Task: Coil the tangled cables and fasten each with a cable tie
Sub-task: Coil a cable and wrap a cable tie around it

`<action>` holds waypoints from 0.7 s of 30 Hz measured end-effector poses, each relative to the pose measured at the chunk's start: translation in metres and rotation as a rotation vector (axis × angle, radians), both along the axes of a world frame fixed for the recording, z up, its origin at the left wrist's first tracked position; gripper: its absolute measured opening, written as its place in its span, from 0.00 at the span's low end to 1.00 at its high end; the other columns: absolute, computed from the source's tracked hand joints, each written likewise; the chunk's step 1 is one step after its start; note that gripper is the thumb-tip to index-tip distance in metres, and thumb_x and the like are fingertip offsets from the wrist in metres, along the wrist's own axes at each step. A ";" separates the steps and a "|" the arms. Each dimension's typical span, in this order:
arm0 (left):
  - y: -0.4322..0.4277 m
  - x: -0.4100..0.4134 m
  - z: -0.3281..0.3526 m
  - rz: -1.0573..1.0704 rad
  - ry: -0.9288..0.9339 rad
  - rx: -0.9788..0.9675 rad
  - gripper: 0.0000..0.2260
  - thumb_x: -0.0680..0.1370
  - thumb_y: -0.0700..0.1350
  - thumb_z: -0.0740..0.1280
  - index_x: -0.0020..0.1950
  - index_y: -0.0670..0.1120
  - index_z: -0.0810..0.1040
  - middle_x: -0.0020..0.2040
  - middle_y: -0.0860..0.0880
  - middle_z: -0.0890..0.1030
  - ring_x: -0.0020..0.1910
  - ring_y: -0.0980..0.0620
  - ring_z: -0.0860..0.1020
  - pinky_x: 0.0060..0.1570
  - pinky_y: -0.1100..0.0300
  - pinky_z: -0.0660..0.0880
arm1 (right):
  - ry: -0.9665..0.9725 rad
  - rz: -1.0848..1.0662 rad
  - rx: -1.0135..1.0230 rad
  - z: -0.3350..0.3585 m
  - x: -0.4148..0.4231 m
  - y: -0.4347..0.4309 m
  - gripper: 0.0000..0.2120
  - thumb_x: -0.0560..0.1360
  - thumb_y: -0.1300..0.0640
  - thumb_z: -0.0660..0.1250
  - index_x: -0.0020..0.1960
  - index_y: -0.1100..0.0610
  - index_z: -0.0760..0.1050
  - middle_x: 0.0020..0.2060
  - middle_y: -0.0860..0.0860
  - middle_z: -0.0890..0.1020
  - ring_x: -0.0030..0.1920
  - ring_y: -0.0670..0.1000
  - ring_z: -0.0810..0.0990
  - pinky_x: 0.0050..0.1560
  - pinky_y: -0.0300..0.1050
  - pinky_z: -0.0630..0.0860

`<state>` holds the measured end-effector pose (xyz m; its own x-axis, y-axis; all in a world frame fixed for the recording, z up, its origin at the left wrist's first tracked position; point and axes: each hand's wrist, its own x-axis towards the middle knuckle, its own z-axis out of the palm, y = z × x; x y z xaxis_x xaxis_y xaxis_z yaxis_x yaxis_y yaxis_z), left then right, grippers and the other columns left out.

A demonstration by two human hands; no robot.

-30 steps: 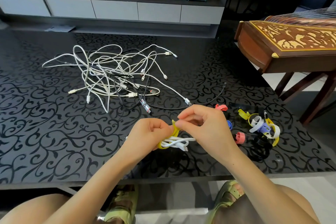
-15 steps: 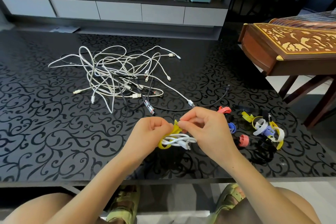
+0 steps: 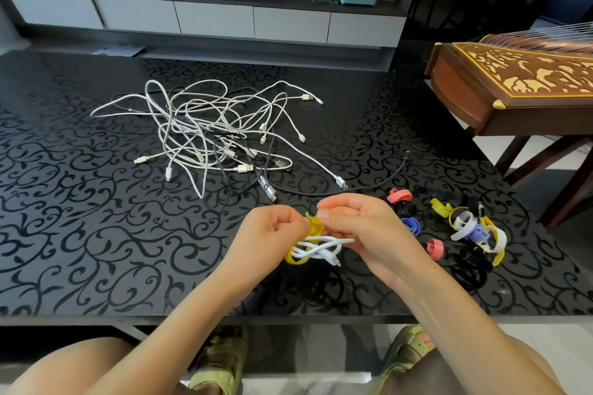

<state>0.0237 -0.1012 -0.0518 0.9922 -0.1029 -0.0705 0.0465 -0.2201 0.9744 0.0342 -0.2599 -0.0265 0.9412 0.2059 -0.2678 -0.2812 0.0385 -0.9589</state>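
Two hands: my left hand [image 3: 272, 229] and right hand [image 3: 362, 229] pinch a flat yellow cable tie [image 3: 313, 225] looped round a white coiled cable [image 3: 321, 247].
Tangle: thin white cables [image 3: 199, 138] heaped on glossy black worktop [image 3: 80, 234].
Spare ties [image 3: 463, 224]: coloured loops.

Both forearms reach in from 7 and 5 o'clock; the left hand [image 3: 272, 231] and right hand [image 3: 362, 228] meet fingertip to fingertip, curled, pinching a tie [image 3: 316, 227].

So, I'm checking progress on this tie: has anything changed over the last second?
No visible change. The left hand and right hand still pinch the yellow cable tie looped round the small coiled white cable; the tangled heap of white cables and the spare coloured ties lie as before.
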 end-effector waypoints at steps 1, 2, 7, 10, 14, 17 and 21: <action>0.000 -0.001 0.001 0.002 -0.002 0.005 0.14 0.75 0.38 0.64 0.29 0.43 0.72 0.29 0.44 0.64 0.26 0.55 0.60 0.26 0.70 0.59 | 0.027 0.017 0.006 0.001 0.000 0.000 0.05 0.72 0.65 0.69 0.48 0.61 0.78 0.33 0.52 0.83 0.32 0.47 0.80 0.34 0.35 0.76; 0.001 -0.001 0.001 0.002 -0.005 0.006 0.14 0.75 0.37 0.64 0.29 0.44 0.72 0.28 0.44 0.64 0.25 0.55 0.60 0.25 0.70 0.59 | 0.049 0.034 0.013 0.002 0.001 -0.001 0.06 0.72 0.66 0.69 0.48 0.61 0.78 0.33 0.52 0.83 0.31 0.46 0.79 0.32 0.35 0.76; 0.004 -0.001 -0.001 -0.076 0.014 -0.055 0.16 0.74 0.47 0.67 0.39 0.32 0.75 0.34 0.29 0.71 0.34 0.48 0.66 0.37 0.58 0.64 | 0.141 0.090 0.018 -0.001 0.002 0.000 0.05 0.73 0.68 0.67 0.47 0.61 0.78 0.33 0.53 0.83 0.33 0.48 0.80 0.33 0.37 0.77; 0.005 0.000 -0.002 -0.079 -0.013 -0.079 0.14 0.74 0.48 0.67 0.38 0.36 0.77 0.33 0.32 0.72 0.34 0.48 0.66 0.35 0.59 0.64 | 0.124 0.119 0.022 -0.001 0.002 -0.001 0.05 0.73 0.66 0.67 0.48 0.60 0.78 0.35 0.54 0.82 0.34 0.49 0.78 0.34 0.38 0.75; 0.005 -0.001 -0.004 -0.120 -0.042 -0.063 0.14 0.78 0.44 0.66 0.34 0.39 0.74 0.30 0.44 0.71 0.30 0.51 0.66 0.30 0.66 0.63 | 0.054 0.179 -0.040 0.000 0.000 0.001 0.06 0.76 0.67 0.63 0.49 0.58 0.76 0.33 0.51 0.78 0.33 0.48 0.74 0.32 0.39 0.70; 0.002 -0.004 -0.003 -0.146 -0.078 -0.135 0.19 0.81 0.44 0.62 0.31 0.43 0.65 0.28 0.50 0.62 0.27 0.56 0.60 0.28 0.66 0.58 | 0.051 0.091 0.101 0.004 0.009 -0.006 0.10 0.76 0.72 0.58 0.45 0.59 0.72 0.29 0.51 0.72 0.25 0.45 0.68 0.25 0.35 0.67; 0.002 -0.008 -0.003 -0.228 -0.184 -0.144 0.19 0.79 0.46 0.60 0.31 0.37 0.63 0.29 0.45 0.61 0.27 0.56 0.61 0.28 0.69 0.61 | 0.041 -0.017 0.294 0.010 0.022 -0.022 0.12 0.76 0.74 0.54 0.42 0.58 0.67 0.30 0.54 0.71 0.22 0.45 0.63 0.25 0.36 0.61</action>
